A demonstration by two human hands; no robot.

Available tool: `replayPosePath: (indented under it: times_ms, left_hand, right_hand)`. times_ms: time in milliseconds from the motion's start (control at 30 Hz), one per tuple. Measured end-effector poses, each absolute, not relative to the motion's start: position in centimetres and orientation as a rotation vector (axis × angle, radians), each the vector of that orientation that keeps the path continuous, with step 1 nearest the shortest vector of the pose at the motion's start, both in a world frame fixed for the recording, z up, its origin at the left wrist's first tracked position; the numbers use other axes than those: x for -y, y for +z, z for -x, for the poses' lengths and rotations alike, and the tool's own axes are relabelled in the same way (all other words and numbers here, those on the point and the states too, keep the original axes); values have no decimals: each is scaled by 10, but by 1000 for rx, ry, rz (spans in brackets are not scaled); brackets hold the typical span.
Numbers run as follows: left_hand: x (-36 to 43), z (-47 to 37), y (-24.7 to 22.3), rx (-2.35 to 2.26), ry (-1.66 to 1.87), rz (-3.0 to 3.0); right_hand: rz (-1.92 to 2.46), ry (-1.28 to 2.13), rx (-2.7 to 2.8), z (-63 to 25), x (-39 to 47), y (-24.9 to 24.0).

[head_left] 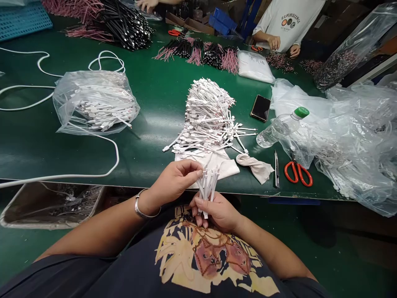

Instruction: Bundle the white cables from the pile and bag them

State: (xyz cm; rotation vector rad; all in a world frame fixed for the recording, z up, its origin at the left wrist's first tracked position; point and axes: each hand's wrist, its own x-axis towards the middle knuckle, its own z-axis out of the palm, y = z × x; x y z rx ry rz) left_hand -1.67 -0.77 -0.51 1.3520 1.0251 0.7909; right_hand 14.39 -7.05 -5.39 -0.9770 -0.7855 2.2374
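Just over the table's front edge, my right hand (218,211) is closed around the lower part of a small bundle of short white cables (209,186). The cables stand roughly upright and fan out a little at the top. My left hand (176,180), with a silver bracelet on its wrist, pinches at the upper left ends of the same bundle. Beyond my hands lies a large pile of white cables (207,116), its near part on a white cloth (228,167).
A twisted cloth (257,167), a cutter (276,169), orange-handled scissors (297,174), a bottle (279,128) and a phone (260,108) lie to the right, beside plastic bags (356,136). A bag of cables (96,101) sits left. Across the table, another person's hands (274,42) show.
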Motion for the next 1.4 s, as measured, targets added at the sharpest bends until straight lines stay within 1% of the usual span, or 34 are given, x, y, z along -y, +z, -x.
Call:
replayPosePath:
  times_ms: [133,233,333,433,500,633,800,867,967,1033,1400]
  left_hand:
    - [13,12,-9,-1057,866,-1302]
    - [19,5,-16,-1044,985,-1181]
    - [19,-3,-21,-1017,1127,-980]
    - [12,-4,-18,-933,1287,-728]
    - [6,-1,-15,-881,1339,-665]
    - [3,5,-15,-850,1291,-644]
    - [8,9,-22,-965,1224,-754]
    - [10,10,-20,-1003,1123,-859]
    - [12,12,-14,-978,856,-982]
    - [14,11,-11,-953,737,-1018]
    - [25,4,-16,-902,728,-930]
  right_hand:
    - [985,2210,801,-143,69,-53]
    - [973,2176,819,-141,68,-53]
    - [974,2138,849,-140,68,-52]
    - [999,2169,878,-140,69,-53]
    - [1007,2182,878,-140,70,-53]
    - [997,2166,860,-141,69,-54]
    - [1047,2159,854,-141,68,-52]
    - [1059,2150,867,-141,68,-51]
    - [1068,2126,899,-141,69,-51]
    - [1074,2106,920,-141,69,-51]
    - [1074,2083,939,-139,71,-53]
